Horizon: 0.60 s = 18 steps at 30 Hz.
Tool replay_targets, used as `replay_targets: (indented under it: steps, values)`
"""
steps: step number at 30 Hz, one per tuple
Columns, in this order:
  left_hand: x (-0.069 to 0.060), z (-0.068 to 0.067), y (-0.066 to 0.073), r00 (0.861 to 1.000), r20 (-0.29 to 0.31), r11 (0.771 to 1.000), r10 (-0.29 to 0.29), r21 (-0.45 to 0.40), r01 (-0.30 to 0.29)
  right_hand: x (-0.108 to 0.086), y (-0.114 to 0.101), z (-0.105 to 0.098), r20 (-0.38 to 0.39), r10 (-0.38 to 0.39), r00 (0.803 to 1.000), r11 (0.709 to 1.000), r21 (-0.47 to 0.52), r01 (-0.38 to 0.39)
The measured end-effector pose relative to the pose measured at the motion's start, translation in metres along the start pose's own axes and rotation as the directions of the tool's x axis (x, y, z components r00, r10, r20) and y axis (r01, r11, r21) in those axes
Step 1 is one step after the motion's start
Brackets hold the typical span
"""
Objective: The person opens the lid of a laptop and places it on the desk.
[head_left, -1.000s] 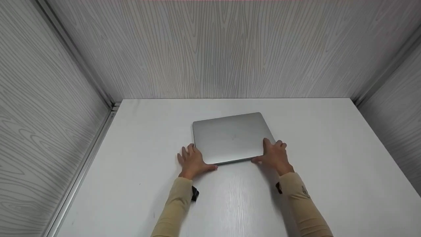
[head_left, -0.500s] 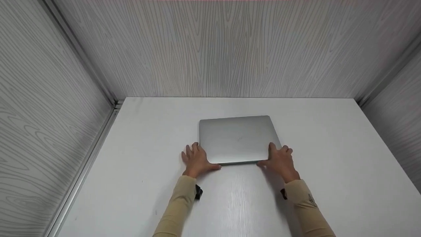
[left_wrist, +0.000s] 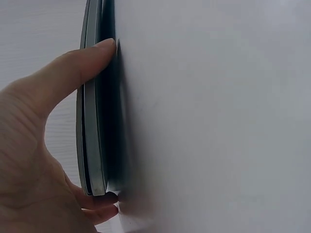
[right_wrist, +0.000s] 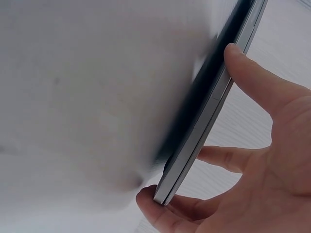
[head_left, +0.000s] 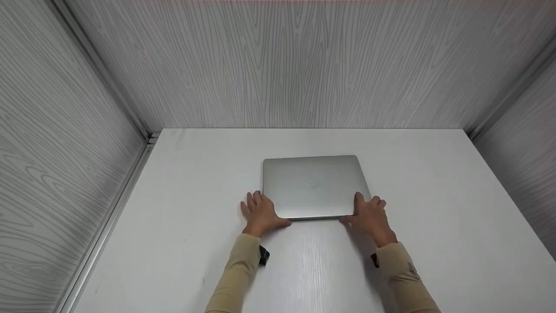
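A closed silver laptop [head_left: 312,187] lies flat on the white table, its front edge facing me. My left hand [head_left: 262,216] holds its near left corner, the thumb along the front edge and the other fingers at the left side. In the left wrist view the thumb presses the laptop's edge [left_wrist: 91,141], with fingertips showing at the corner. The near right corner is held by my right hand [head_left: 369,218], thumb on the front edge and one finger over the lid. The right wrist view shows other fingertips around the laptop's corner [right_wrist: 194,136].
The white table [head_left: 195,174] extends on all sides of the laptop. A wood-grain panel [head_left: 286,65] stands behind it, with similar panels at the left [head_left: 56,174] and right [head_left: 521,161]. Dark cameras sit at both wrists.
The laptop has turned clockwise, so its front edge is now nearly level with the table's back edge. It has shifted slightly right and nearer, both hands staying at its corners.
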State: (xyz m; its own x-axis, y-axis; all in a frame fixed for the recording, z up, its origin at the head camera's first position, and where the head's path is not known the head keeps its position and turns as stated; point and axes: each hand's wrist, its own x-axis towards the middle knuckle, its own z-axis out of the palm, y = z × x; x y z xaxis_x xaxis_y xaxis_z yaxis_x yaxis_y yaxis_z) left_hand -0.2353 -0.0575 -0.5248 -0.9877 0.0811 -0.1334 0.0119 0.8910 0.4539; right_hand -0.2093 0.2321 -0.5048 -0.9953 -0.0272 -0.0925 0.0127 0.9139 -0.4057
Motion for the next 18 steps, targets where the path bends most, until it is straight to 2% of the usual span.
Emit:
replay_targets:
  steps: [6, 12, 18]
  values:
    - [-0.004, 0.0, 0.004, 1.0, -0.011, 1.0, -0.008, 0.006, 0.008, -0.009, 0.001, 0.002, -0.017, 0.01, 1.0, 1.0, 0.027, -0.01]
    - [-0.006, 0.002, 0.007, 1.0, 0.012, 1.0, 0.014, -0.012, -0.013, -0.017, 0.004, -0.001, -0.051, 0.011, 0.999, 0.999, 0.041, -0.009]
    - [-0.01, 0.001, 0.005, 1.0, 0.018, 1.0, 0.004, 0.009, -0.004, -0.023, 0.004, 0.003, -0.058, 0.006, 0.998, 0.999, 0.047, -0.003]
